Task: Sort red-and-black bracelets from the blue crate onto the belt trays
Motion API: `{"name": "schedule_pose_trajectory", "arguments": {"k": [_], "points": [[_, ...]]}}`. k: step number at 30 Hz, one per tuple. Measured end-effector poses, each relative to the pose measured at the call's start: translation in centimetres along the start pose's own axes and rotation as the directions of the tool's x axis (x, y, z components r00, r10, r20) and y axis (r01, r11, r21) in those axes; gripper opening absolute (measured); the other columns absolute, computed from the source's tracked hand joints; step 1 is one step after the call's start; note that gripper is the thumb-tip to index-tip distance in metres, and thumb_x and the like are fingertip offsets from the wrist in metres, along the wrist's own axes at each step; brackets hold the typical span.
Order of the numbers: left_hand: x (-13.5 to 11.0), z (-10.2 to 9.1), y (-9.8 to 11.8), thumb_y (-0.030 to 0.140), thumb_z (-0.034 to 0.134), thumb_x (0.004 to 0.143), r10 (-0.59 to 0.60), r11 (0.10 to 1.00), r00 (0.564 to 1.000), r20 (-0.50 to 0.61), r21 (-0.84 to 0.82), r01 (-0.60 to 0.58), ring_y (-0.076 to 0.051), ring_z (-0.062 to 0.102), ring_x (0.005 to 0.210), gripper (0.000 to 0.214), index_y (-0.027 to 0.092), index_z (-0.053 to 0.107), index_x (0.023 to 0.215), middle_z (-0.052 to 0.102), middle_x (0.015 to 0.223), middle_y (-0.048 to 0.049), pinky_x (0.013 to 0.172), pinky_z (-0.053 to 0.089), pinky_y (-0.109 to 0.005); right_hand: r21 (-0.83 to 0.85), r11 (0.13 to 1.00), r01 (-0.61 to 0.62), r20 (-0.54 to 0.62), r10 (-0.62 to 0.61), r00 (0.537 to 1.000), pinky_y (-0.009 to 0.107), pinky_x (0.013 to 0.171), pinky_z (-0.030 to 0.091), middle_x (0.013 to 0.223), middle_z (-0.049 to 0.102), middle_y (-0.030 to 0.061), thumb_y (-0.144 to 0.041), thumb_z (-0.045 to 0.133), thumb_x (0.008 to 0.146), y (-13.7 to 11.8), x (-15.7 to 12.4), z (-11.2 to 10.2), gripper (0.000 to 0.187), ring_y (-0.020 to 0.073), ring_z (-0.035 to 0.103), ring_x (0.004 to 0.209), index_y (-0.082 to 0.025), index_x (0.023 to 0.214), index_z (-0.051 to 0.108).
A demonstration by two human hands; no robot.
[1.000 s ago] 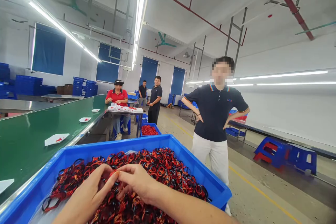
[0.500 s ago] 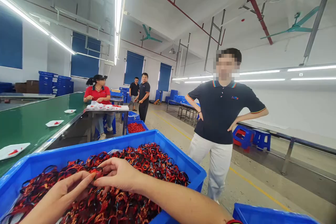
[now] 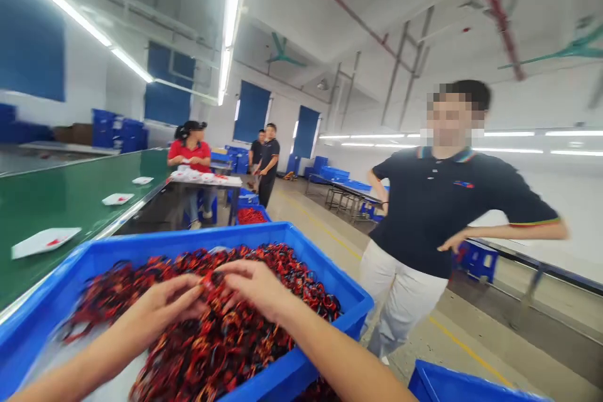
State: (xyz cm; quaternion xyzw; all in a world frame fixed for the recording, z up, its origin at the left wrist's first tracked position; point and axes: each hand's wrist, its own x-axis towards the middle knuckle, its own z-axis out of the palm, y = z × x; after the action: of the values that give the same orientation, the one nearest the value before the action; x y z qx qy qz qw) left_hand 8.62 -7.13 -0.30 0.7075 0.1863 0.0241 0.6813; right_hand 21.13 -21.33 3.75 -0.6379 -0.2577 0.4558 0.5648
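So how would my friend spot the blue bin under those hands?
Start at the long green surface on the left and look just right of it. There's a blue bin, with the left hand and right hand over it. It looks the biggest bin, heaped with red-and-black rings.

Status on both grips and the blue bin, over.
Left grip and right grip close together over blue bin; hold too blurred to confirm. Red-and-black bands heaped inside. Person in dark polo beyond bin, apart from both; nothing visibly blocking.
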Motion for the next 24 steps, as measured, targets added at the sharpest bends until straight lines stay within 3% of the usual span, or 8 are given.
{"name": "schedule_pose_trajectory", "arguments": {"k": [3, 7, 11, 15, 18, 19, 21, 24], "points": [[-1.1, 0.5, 1.1, 0.06, 0.067, 0.072, 0.021, 0.987, 0.999, -0.03, -0.161, -0.026, -0.016, 0.065, 0.084, 0.049, 0.015, 0.065, 0.09, 0.068, 0.091, -0.0052, 0.081, 0.054, -0.025, -0.01, 1.0, -0.018, -0.057, 0.018, 0.998, 0.018, 0.059, 0.052, 0.088, 0.067, 0.0051, -0.032, 0.071, 0.068, -0.5, -0.9, 0.0, 0.038, 0.0095, 0.061, 0.073, -0.013, 0.1, 0.069], [-0.9, 0.6, 0.9, 0.047, 0.07, 0.074, -0.035, 0.948, 0.999, -0.036, -0.317, 0.022, -0.015, 0.067, 0.081, 0.042, 0.011, 0.063, 0.094, 0.069, 0.084, -0.007, 0.082, 0.055, -0.027, -0.035, 0.999, -0.037, -0.014, 0.037, 0.999, 0.02, 0.061, 0.052, 0.09, 0.067, 0.006, -0.037, 0.073, 0.069, -0.7, -0.3, -0.4, 0.042, 0.0093, 0.06, 0.074, -0.013, 0.104, 0.068], [-0.8, 0.8, -0.1, 0.038, 0.066, 0.08, -0.022, 0.94, 0.998, -0.059, -0.341, 0.0, -0.013, 0.067, 0.078, 0.032, 0.01, 0.064, 0.095, 0.069, 0.082, -0.0062, 0.082, 0.055, -0.028, -0.137, 0.99, -0.016, 0.021, 0.019, 1.0, 0.021, 0.061, 0.052, 0.087, 0.067, 0.0059, -0.039, 0.069, 0.074, -0.7, -0.7, 0.1, 0.042, 0.0102, 0.06, 0.073, -0.012, 0.106, 0.067], [-0.6, 0.1, 0.6, 0.028, 0.059, 0.084, 0.0, 0.965, 0.996, -0.085, -0.263, -0.022, -0.013, 0.067, 0.076, 0.022, 0.008, 0.065, 0.09, 0.068, 0.081, -0.0066, 0.079, 0.055, -0.028, -0.425, 0.897, 0.12, 0.063, -0.103, 0.993, 0.025, 0.058, 0.05, 0.073, 0.064, 0.0027, -0.039, 0.056, 0.083, -1.7, -0.7, 0.3, 0.036, 0.0095, 0.057, 0.058, -0.014, 0.108, 0.066], [-1.1, -3.2, 1.8, 0.017, 0.054, 0.084, 0.053, 0.993, 0.979, -0.194, -0.089, -0.072, -0.012, 0.064, 0.074, 0.018, 0.008, 0.068, 0.093, 0.069, 0.083, -0.0064, 0.077, 0.052, -0.026, -0.612, 0.744, 0.268, 0.075, -0.283, 0.956, 0.027, 0.061, 0.049, 0.083, 0.067, 0.0049, -0.038, 0.051, 0.087, -2.6, 0.4, 0.4, 0.032, 0.0113, 0.058, 0.063, -0.018, 0.107, 0.066], [-1.7, -5.0, 2.2, 0.015, 0.051, 0.085, 0.133, 0.989, 0.959, -0.251, 0.099, -0.111, -0.012, 0.063, 0.075, 0.022, 0.009, 0.069, 0.096, 0.07, 0.087, -0.0066, 0.076, 0.05, -0.025, -0.652, 0.699, 0.294, 0.105, -0.301, 0.948, 0.028, 0.064, 0.049, 0.088, 0.068, 0.0054, -0.037, 0.051, 0.087, -2.6, 1.0, 0.5, 0.03, 0.0119, 0.059, 0.067, -0.019, 0.105, 0.066], [-3.7, -9.3, 2.4, 0.017, 0.048, 0.086, 0.245, 0.873, 0.92, -0.307, 0.483, -0.071, -0.014, 0.062, 0.078, 0.029, 0.012, 0.071, 0.101, 0.071, 0.093, -0.0068, 0.077, 0.047, -0.027, -0.705, 0.621, 0.342, 0.244, -0.241, 0.939, 0.029, 0.072, 0.049, 0.095, 0.068, 0.0048, -0.033, 0.05, 0.088, -2.1, 2.2, 0.9, 0.025, 0.0127, 0.061, 0.075, -0.02, 0.101, 0.067], [-9.1, -15.9, 1.4, 0.024, 0.045, 0.087, 0.169, 0.618, 0.903, -0.395, 0.756, 0.215, -0.018, 0.059, 0.088, 0.033, 0.013, 0.072, 0.102, 0.07, 0.098, -0.0091, 0.082, 0.042, -0.029, -0.742, 0.466, 0.483, 0.523, -0.05, 0.851, 0.029, 0.081, 0.049, 0.106, 0.065, 0.0044, -0.018, 0.049, 0.084, -0.2, 3.4, 2.0, 0.027, 0.0128, 0.061, 0.083, -0.021, 0.105, 0.066]]}}
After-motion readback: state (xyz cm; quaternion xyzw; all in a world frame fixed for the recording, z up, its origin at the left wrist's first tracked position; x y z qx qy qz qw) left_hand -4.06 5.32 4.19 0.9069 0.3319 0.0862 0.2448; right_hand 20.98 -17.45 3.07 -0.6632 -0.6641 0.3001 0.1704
